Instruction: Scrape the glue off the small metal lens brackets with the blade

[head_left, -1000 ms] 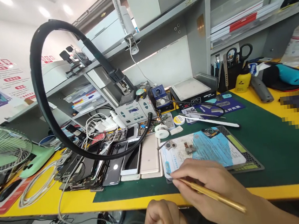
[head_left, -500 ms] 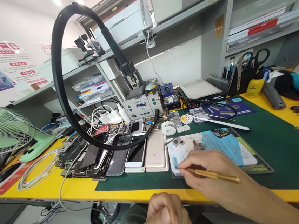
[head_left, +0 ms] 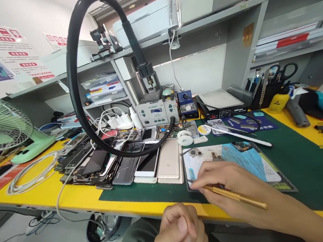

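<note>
In the head view my right hand [head_left: 227, 185] grips a slim brass-coloured pen-shaped tool [head_left: 237, 197]; its handle points back to the lower right, and its tip is hidden by my fingers. These fingers are over the left front corner of a white and blue printed pad [head_left: 236, 157]. On the pad lie a small grey metal part [head_left: 195, 152], another small part [head_left: 216, 155] behind my knuckles, and a dark camera-like module [head_left: 241, 146] at the back. My left hand [head_left: 180, 231] is curled closed before the table's front edge, above my lap, and nothing shows in it.
Left of the pad lie several phones [head_left: 169, 162] and a stack of phone parts [head_left: 94, 163]. A hot-air station [head_left: 158, 112] with a looping black hose [head_left: 73, 68] stands behind them. A solder spool [head_left: 185, 137] and a white stylus-like stick [head_left: 254, 139] lie behind the pad.
The camera view has shifted slightly. My right hand, with the brass-coloured tool, stays at the pad's left front corner with little change in pose. My left hand remains curled.
</note>
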`<state>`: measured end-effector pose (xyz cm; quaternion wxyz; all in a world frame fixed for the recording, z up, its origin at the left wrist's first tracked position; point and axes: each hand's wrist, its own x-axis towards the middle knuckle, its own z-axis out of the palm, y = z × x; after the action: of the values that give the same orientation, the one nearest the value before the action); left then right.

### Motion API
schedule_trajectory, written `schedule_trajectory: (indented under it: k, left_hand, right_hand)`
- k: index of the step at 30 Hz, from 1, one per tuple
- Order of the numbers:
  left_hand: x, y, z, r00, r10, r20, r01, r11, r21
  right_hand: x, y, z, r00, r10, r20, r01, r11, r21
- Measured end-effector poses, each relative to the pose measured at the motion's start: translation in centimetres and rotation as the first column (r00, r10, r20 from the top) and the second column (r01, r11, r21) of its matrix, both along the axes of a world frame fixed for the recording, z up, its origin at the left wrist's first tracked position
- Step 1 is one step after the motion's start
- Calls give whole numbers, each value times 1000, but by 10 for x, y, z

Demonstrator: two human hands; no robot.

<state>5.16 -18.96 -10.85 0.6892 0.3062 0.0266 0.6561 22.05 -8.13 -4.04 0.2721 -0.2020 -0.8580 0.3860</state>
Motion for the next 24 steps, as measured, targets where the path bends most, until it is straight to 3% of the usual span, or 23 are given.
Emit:
schedule_trajectory:
  k: [4, 6, 8, 10, 11, 13, 18, 22, 24]
  left_hand:
    - [0, 0, 0, 1000, 5, 9, -5, 1000, -4]
    - [1, 0, -1, 1000, 6, 13, -6, 1000, -4]
    - [2, 1, -2, 1000, 3, 12, -3, 1000, 0]
    - [3, 1, -3, 1000, -1, 4, 1, 1000, 8]
    - [3, 1, -4, 1000, -2, 0, 2, 1000, 11]
    - [4, 0, -5, 1000, -2, 0, 2, 1000, 20]
    - [6, -6, -2, 999, -9, 30, 7, 998, 55]
    - [11, -5, 2, 998, 13, 54, -18, 995, 99]
    - [14, -4, 4, 998, 32, 59, -39, 993, 107]
  right_hand:
    - [0, -1, 2, 996, -69, -48, 67, 997, -48]
    - [-1, -4, 7, 987, -156, -27, 148, 972, -181]
    - [0, -11, 12, 977, -214, 11, 198, 880, -432]
    - [0, -19, 14, 981, -194, 22, 159, 731, -663]
    - [0, -24, 13, 986, -165, -4, 109, 672, -733]
    - [-1, -34, 9, 983, -133, -128, -19, 615, -788]
    - [-11, -55, -7, 888, -202, -414, -211, 620, -755]
    - [-16, -68, -12, 867, -262, -424, -182, 625, -759]
    - [-18, -75, -11, 864, -313, -394, -149, 589, -794]
